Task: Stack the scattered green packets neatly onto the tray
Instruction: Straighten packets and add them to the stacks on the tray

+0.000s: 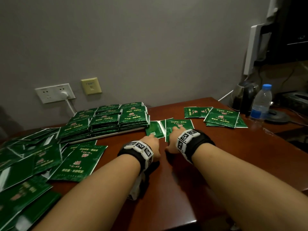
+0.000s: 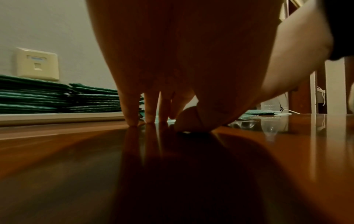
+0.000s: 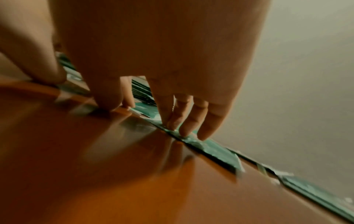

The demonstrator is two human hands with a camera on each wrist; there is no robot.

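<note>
Both hands reach to the middle of the brown table (image 1: 216,155), where two green packets lie side by side just off the right end of the tray (image 1: 106,136). The left hand (image 1: 150,144) rests its straight fingertips (image 2: 132,119) on the table and on the near edge of the left packet (image 1: 154,129), thumb tucked low, fingers a little apart; it presses more than grips. The right hand (image 1: 175,139) lies on the right packet (image 1: 180,125), fingers (image 3: 184,121) extended and close together on the near long edge, thumb beside it at the table; whether the thumb has got under the foil I cannot tell, the wrist view being blurred. Each packet lies directly ahead of its own hand, long axis across the reach, so the coming lift turns on sliding each toward the body or prising up that near edge. The tray, loaded with stacked packets (image 1: 106,120) in rows, sits toward the far left, nearer the left hand. More loose packets lie heaped at the near left corner (image 1: 33,164) and at the far right (image 1: 221,117), by a water bottle (image 1: 261,102).
</note>
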